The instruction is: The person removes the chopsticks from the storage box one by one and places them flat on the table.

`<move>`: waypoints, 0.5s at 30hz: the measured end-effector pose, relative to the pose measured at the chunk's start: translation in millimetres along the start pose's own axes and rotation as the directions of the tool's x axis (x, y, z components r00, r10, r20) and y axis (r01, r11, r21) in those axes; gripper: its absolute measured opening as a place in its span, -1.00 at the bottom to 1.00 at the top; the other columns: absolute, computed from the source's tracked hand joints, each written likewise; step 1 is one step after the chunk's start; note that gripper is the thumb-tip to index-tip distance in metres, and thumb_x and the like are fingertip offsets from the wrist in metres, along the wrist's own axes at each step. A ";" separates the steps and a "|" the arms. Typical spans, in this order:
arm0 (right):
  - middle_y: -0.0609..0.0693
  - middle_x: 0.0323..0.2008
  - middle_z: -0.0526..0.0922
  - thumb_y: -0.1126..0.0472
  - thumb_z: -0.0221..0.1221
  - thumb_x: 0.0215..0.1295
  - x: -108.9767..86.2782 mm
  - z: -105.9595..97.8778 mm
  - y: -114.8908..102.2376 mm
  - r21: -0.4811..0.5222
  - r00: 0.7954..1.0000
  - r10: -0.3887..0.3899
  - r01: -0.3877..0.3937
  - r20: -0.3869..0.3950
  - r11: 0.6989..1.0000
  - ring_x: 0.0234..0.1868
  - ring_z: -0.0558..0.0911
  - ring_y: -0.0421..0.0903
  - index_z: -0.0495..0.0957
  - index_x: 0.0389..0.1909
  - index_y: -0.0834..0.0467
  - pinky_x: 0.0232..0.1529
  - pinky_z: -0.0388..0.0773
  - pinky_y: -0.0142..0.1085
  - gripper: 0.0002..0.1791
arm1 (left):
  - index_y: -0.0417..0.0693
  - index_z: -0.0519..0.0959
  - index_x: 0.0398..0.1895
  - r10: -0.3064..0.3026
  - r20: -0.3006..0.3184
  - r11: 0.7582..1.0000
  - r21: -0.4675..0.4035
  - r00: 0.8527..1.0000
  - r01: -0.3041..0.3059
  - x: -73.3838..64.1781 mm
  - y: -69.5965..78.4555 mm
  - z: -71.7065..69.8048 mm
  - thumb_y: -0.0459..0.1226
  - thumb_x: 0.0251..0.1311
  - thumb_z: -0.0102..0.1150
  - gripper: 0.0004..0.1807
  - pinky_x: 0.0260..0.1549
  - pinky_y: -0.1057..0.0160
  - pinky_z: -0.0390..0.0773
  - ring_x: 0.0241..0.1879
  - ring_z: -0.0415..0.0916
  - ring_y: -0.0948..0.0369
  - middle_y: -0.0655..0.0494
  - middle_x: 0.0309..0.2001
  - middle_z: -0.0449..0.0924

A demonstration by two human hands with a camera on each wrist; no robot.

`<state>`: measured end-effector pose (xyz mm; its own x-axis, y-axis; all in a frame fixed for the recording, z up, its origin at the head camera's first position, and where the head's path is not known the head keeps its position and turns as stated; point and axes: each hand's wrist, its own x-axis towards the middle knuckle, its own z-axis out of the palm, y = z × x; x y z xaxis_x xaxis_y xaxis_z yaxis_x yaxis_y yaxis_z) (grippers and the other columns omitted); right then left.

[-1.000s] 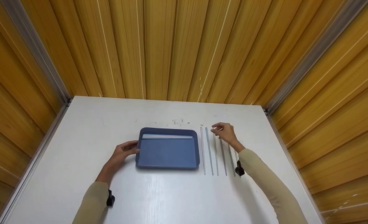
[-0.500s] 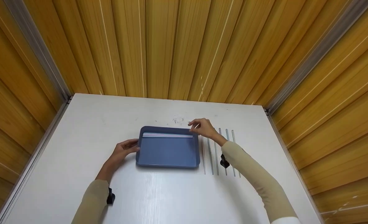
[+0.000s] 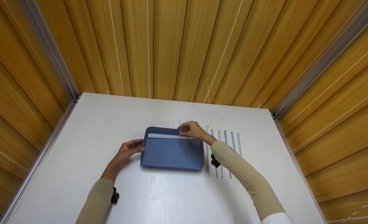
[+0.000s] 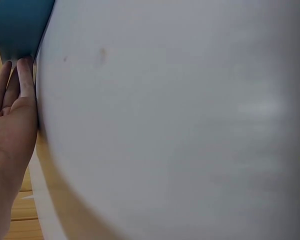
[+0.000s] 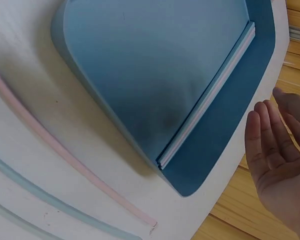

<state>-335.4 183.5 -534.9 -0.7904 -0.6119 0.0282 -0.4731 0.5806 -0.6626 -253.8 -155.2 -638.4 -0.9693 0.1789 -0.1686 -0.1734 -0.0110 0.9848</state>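
Note:
A shallow blue tray (image 3: 171,155) lies on the white table. Along its far wall rests a bundle of thin straws (image 5: 210,100), pale blue, white and pink. My left hand (image 3: 126,151) is at the tray's left end, its straight fingers and thumb touching the outer wall; the left wrist view shows those fingers (image 4: 25,77) against the blue side. Over the tray's far right part is my right hand (image 3: 192,130), overlapping the bundle's right end in the head view. Its fingers (image 5: 254,132) are loosely bent, with nothing between them in the right wrist view.
Several single straws lie side by side to the right of the tray, a pink straw (image 5: 85,172) nearest it and a pale blue straw (image 5: 45,195) beyond. The white table (image 3: 171,199) meets wood-patterned walls (image 3: 168,49) at the back and sides.
My right hand has moved left from above the loose straws to the tray's far right part. My left hand stays at the tray's left end. The head view has shifted slightly.

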 end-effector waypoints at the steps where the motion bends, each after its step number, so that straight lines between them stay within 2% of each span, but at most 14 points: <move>1: 0.31 -0.18 0.78 0.40 0.31 0.30 0.3 2.7 0.4 0.000 1.000 0.003 -0.003 0.011 1.000 -0.18 0.77 0.19 0.64 0.04 0.45 -0.17 0.74 -0.17 -0.68 | -0.24 0.48 0.37 0.003 0.007 1.000 0.005 1.000 -0.003 0.5 -0.5 1.3 -0.29 0.21 0.44 -0.35 0.09 0.46 0.59 0.35 0.50 0.05 -0.21 0.35 0.52; 7: 0.33 -0.14 0.77 0.46 0.28 0.29 7.2 25.2 1.0 0.015 0.999 0.009 -0.009 0.048 1.000 -0.10 0.75 0.19 0.64 0.02 0.47 -0.06 0.72 -0.18 -0.71 | -0.25 0.46 0.38 -0.002 0.004 1.000 0.014 1.000 0.002 1.8 -0.4 4.5 -0.29 0.22 0.43 -0.34 0.10 0.48 0.57 0.38 0.46 -0.02 -0.22 0.36 0.50; 15: 0.34 -0.06 0.75 0.48 0.30 0.25 14.9 53.2 4.7 0.012 0.998 -0.052 0.051 0.031 0.999 0.01 0.73 0.23 0.64 0.03 0.47 0.10 0.70 -0.06 -0.68 | -0.21 0.49 0.36 -0.006 0.003 1.000 0.007 1.000 0.006 1.1 -0.9 1.2 -0.29 0.21 0.44 -0.36 0.09 0.47 0.58 0.35 0.49 0.04 -0.18 0.34 0.53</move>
<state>-328.7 148.6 -577.4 -0.7525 -0.6574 0.0394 -0.5085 0.5421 -0.6690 -254.6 -153.8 -639.4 -0.9677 0.1821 -0.1742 -0.1778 -0.0032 0.9841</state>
